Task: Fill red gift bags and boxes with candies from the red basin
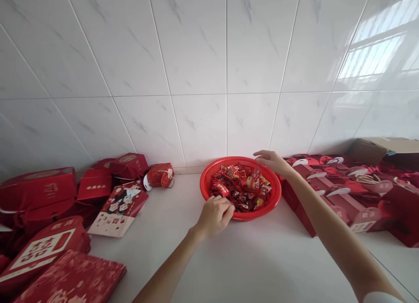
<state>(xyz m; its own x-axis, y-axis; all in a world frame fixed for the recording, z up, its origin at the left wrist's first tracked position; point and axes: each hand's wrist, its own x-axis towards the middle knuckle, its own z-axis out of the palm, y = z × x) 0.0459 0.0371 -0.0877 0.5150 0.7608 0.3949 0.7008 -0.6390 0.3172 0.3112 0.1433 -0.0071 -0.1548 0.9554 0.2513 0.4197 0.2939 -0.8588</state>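
Observation:
A round red plastic basket (276, 201) stands on the white counter against the tiled wall, holding a pile of wrapped candies (240, 200) in red and dark wrappers. My left hand (214, 215) is closed at the basket's front-left rim, its fingers curled over the edge and partly hiding it. At the back right of the basket, my right hand (273, 161) reaches over the rim with its fingers stretched out. Just below those fingers is a blurred red candy (253, 180); I see no firm grip on it.
Red gift boxes (127, 165) and a printed red-and-white box (119, 207) crowd the left side. A small red pouch-like box (160, 175) lies near the wall. Rows of red handled boxes (343, 198) sit close to the basket's right, with an open cardboard carton (386, 152) behind.

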